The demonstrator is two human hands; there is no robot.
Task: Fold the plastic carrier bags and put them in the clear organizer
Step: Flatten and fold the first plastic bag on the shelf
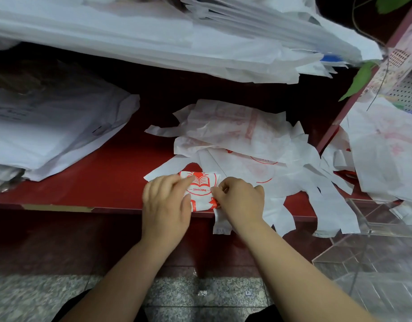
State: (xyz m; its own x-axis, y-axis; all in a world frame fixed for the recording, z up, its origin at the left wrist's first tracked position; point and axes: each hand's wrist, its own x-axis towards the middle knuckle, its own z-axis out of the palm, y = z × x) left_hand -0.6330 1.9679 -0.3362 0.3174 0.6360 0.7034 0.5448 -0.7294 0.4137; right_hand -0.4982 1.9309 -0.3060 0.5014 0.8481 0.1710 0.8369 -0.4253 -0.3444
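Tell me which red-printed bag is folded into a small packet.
The folded bag between the left hand and right hand at the front of the shelf; the other bags lie spread out behind it.

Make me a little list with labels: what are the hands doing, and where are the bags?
Being folded: small folded white plastic bag with red book logo, on the red shelf
Left hand: presses down on it
Right hand: pinches its right edge
Waiting: pile of unfolded white plastic bags, behind it
Clear plastic organizer: at lower right
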